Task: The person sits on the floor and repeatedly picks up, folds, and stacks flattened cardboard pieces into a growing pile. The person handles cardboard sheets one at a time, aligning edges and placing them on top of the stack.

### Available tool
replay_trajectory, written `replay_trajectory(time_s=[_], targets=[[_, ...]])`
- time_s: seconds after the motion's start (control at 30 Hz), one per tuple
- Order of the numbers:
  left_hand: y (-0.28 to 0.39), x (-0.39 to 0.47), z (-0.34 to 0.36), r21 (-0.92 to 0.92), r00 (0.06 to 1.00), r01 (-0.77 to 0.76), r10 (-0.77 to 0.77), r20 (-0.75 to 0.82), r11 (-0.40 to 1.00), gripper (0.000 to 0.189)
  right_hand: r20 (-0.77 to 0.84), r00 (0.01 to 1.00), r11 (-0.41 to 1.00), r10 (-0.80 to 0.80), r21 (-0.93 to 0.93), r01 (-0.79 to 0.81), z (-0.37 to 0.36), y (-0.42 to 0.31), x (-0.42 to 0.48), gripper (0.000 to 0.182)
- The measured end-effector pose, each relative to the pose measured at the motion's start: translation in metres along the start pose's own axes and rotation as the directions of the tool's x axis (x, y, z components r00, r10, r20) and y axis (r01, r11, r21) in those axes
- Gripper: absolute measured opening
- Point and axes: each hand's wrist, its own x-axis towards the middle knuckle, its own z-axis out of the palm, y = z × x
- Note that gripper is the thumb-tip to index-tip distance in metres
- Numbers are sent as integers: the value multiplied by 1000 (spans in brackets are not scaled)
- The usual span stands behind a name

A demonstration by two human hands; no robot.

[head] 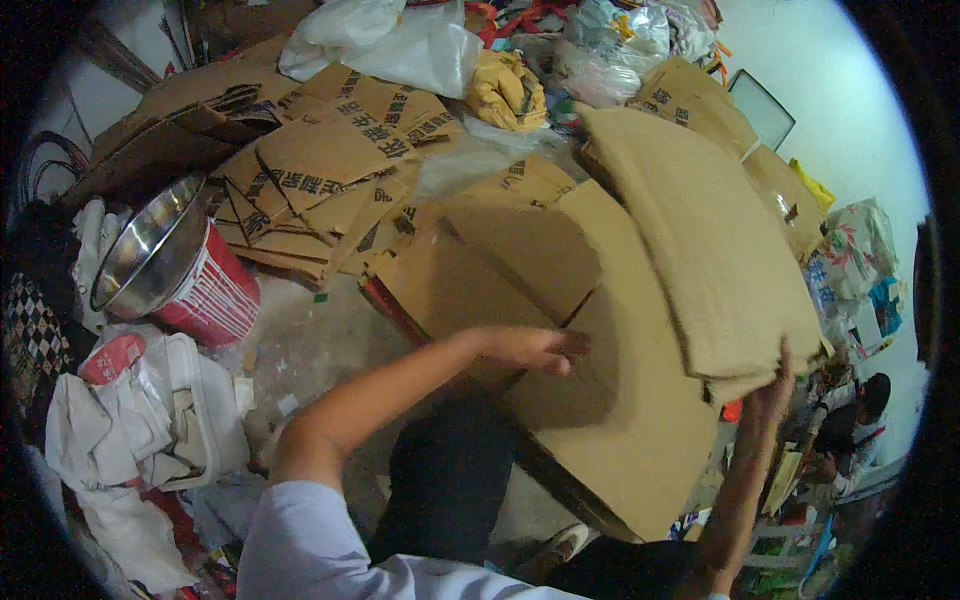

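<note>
A broad brown cardboard sheet (660,292) lies on a low pile before me, a smaller creased cardboard piece (480,270) in shadow on its left part. My left hand (536,349) is over the creased piece with its fingers apart, blurred and holding nothing. Whether its fingertips touch the cardboard I cannot tell. On the right rests a pale tan folded sheet (697,225), perhaps flattened cardboard, several layers thick. My right hand (772,390) grips its near right corner, thumb on top; the other fingers are mostly hidden.
Flattened printed cartons (322,165) lie at the back left. A steel basin (150,247) sits tilted on a red and white bucket (217,292). Nearer is a white plastic tub (195,405). Plastic bags (390,41) crowd the back. Another person (847,427) is at the far right.
</note>
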Motion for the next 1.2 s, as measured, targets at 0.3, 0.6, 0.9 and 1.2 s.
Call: replay_trajectory(time_s=[0.3, 0.6, 0.9, 1.2], targets=[[-52, -14, -65, -570, 897, -269, -14, -442, 776, 80, 114, 993, 996, 27, 78, -36, 118, 156, 75, 43], [-108, 3, -180, -713, 596, -502, -401, -695, 489, 90, 62, 846, 747, 530, 439, -500, 165, 435, 132, 35], [-261, -71, -155, -805, 593, -323, -557, -582, 498, 72, 41, 894, 892, 446, -99, -441, 104, 512, 101, 45], [-228, -57, -144, -807, 594, -438, -547, -590, 396, 78, -160, 974, 986, 158, 87, -145, 61, 374, 172, 32]])
